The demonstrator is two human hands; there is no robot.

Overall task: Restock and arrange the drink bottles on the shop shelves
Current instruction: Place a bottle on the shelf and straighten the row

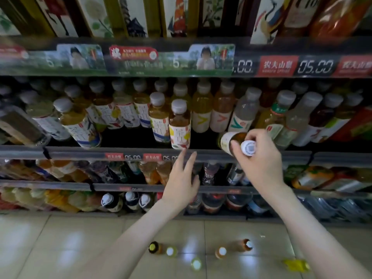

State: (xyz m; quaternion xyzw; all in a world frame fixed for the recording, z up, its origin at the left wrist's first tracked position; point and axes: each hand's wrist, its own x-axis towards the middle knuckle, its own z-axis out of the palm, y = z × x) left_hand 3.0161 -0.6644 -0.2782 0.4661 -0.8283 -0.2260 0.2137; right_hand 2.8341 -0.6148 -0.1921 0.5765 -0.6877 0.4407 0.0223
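At the middle shelf's front edge: amber plastic tea bottle with pale label and white cap (229,141), tipped cap-first toward the camera, base aimed into the dark gap in the row.
Risk of slipping: likely if pushed in by the cap end alone (gripped high, body unsupported).
Risk of knocking: clipping the pale clear bottles behind (244,115) with the base, toppling them.
Look: smooth, full, dark liquid under a printed sleeve; square code on the cap top.
Right hand (259,158): fingers curled round the neck and cap.
Left hand (181,182): fingers straight and spread, holding nothing, tips just below the front yellow-leaf-labelled bottle (179,125); contact impossible to tell.
Grey shelf rail (80,153): just under that row.
Pale tiled floor (60,248): several loose bottles (222,252), caps up, easily kicked.
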